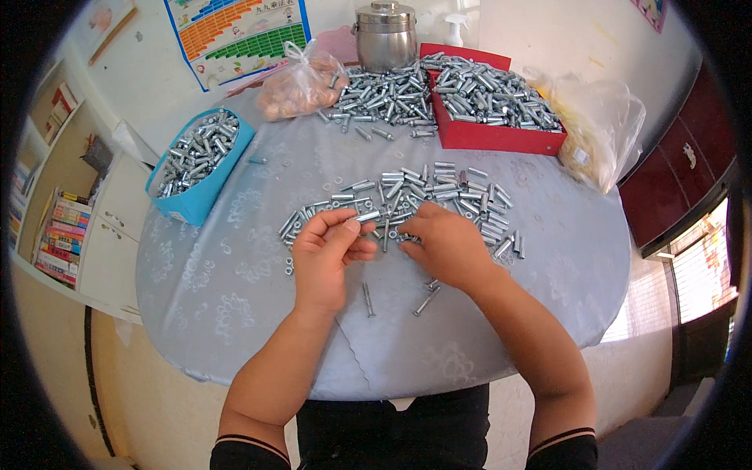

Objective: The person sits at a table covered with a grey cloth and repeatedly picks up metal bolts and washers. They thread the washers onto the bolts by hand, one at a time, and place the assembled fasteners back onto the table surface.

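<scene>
Between the thumb and fingers of my left hand [323, 249] is a short silvery metal sleeve [367, 216], held just above the near side of a loose pile. My right hand [448, 244] reaches into the pile with its fingers curled and pinched. What they hold, if anything, I cannot make out. A thin bolt [385, 234] shows between the two hands. The pile is made of metal sleeves [445, 188], with small nuts and washers among them. On the cloth nearer me lie a loose bolt [367, 300] and another bolt [427, 301].
A blue bin [199, 205] full of metal parts stands left. At the back are a red box [501, 139] of parts, a heap of sleeve anchors [388, 94], a steel pot [386, 43] and two plastic bags [298, 86]. A grey cloth [211, 313] covers the round table.
</scene>
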A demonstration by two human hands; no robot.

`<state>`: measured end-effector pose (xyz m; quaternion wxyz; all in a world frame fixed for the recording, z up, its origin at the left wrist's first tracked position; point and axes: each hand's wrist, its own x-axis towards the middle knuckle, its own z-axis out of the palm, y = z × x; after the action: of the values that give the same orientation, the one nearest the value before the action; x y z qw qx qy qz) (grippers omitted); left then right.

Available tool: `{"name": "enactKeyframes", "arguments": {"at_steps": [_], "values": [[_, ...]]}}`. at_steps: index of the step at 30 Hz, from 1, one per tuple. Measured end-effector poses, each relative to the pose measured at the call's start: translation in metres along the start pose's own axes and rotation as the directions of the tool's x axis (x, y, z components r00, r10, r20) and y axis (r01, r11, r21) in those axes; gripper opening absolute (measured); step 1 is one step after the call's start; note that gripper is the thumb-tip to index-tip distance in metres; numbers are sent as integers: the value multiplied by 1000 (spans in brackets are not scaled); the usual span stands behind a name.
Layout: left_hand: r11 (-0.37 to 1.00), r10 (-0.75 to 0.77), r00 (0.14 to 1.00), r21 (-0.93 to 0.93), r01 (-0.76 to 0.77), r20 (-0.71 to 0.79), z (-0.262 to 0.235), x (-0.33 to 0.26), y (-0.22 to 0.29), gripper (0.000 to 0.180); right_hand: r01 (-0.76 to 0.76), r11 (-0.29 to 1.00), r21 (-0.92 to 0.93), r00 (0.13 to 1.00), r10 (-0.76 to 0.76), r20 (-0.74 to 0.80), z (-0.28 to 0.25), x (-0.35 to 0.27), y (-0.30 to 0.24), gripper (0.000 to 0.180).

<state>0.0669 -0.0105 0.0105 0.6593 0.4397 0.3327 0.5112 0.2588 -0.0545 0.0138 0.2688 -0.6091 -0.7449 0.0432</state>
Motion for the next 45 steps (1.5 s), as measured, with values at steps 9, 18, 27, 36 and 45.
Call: {"name": "enactKeyframes", "arguments": {"at_steps": [9,18,27,36,45], "values": [[1000,-29,1000,5,29,-4,1,-1,1,17,-132,949,286,980,168,-108,10,-6,0,12],[996,-66,994,71,59,90,8,-3,-8,16,-173,368,914,942,331,45,4,-11,11,15],[995,-77,986,78,66,150,8,-4,-14,16,-231,358,905,944,309,118,-2,-12,11,20],[993,-66,975,115,42,211,10,-6,-10,16,-286,500,818,949,268,167,-9,-13,12,14],[992,-110,979,80,98,174,11,-6,-9,17,-232,447,864,940,331,82,-8,-11,3,20]]}}
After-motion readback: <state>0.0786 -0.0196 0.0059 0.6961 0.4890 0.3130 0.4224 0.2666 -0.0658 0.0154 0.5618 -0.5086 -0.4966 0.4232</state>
